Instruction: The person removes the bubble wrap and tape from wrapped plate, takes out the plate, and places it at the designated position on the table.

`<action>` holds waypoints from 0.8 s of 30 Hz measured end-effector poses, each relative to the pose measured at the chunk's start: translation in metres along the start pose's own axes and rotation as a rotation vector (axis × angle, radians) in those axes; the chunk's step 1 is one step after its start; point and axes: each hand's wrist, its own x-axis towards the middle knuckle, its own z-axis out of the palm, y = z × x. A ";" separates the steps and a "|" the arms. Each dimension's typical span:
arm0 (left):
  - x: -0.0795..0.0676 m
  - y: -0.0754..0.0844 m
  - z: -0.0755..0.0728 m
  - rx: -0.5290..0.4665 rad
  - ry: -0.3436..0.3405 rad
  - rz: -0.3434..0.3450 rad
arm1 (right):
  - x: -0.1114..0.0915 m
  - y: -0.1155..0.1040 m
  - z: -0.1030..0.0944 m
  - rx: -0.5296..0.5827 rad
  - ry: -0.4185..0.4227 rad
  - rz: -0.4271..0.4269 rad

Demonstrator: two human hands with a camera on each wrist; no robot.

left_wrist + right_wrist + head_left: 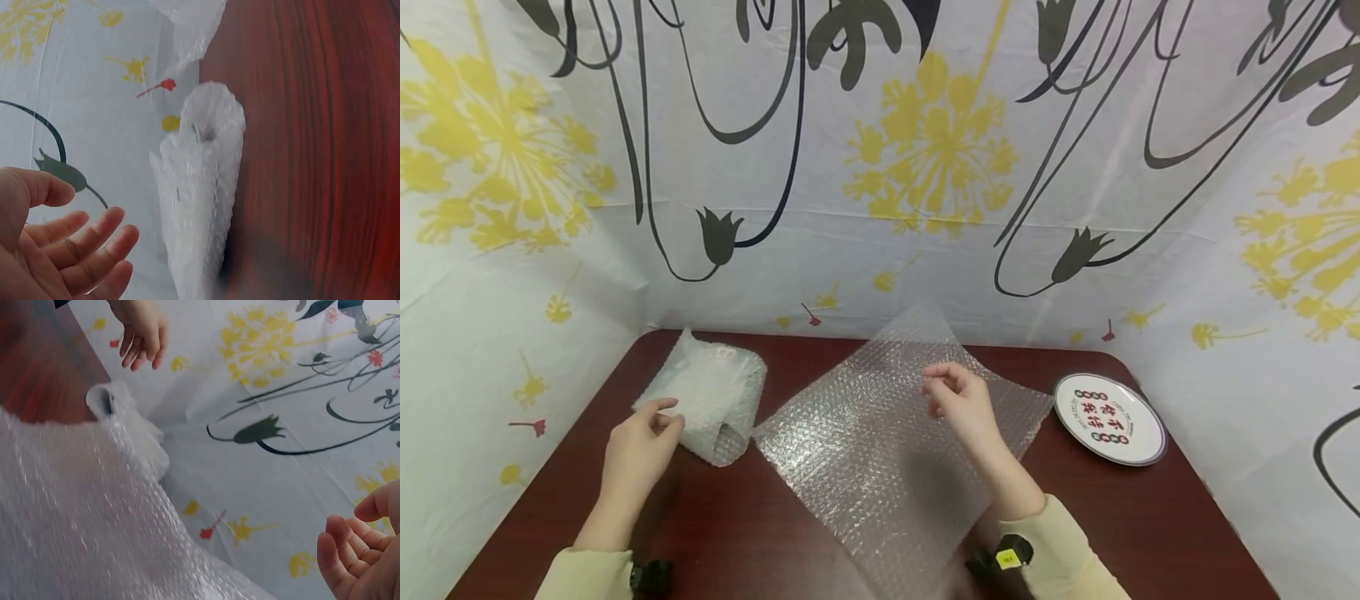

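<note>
In the head view my left hand (642,446) hovers by the near left edge of a bubble-wrapped bundle (718,392). The left wrist view shows this hand's fingers (94,247) loosely bent, apart from the bundle (200,181). One end of the bundle is rolled open; what lies inside is mostly hidden. A flat sheet of bubble wrap (865,433) lies cornerwise across the middle of the table. Above it is my right hand (958,400), its fingers loosely curled and holding nothing in the right wrist view. Right of the sheet lies a white plate (1108,417) with red characters.
The dark red wooden table (737,517) ends at the back against a white cloth wall (820,283) with yellow and black flower prints. Similar cloth stands on the left and right. The sheet's far corner reaches up against the back cloth.
</note>
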 end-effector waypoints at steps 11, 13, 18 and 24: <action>0.001 -0.018 -0.017 -0.008 0.005 -0.069 | 0.004 -0.007 0.042 0.083 -0.112 -0.050; 0.002 -0.020 -0.018 -0.011 -0.003 -0.088 | 0.005 -0.007 0.050 0.089 -0.131 -0.055; 0.007 -0.025 -0.023 -0.019 -0.014 -0.144 | 0.010 -0.007 0.068 0.114 -0.172 -0.046; 0.011 -0.031 -0.031 -0.061 -0.061 -0.221 | 0.016 -0.007 0.087 0.137 -0.204 -0.029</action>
